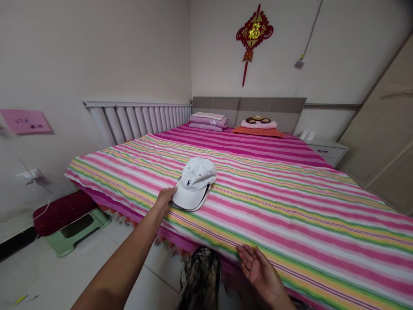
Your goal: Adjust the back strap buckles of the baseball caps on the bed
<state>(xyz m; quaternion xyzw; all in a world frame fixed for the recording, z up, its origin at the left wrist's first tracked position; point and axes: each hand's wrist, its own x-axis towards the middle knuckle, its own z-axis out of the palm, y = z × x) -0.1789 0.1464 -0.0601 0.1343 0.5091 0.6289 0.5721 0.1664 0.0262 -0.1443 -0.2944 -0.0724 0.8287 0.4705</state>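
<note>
A white baseball cap (197,176) with a small dark blue emblem rests on the striped bedspread (277,193), its brim toward me. My left hand (166,197) grips the left edge of the brim, with the thumb on top and the other fingers mostly hidden beneath. Over the bed's near edge, my right hand (258,271) is palm up with its fingers stretched out, holding nothing. It is well apart from the cap, to the lower right.
Folded purple bedding (208,122) and a pink folded item (259,123) lie by the headboard (267,110). A radiator (135,120) lines the left wall. A green stool (77,230) stands on the floor at left, and a white nightstand (329,150) at right.
</note>
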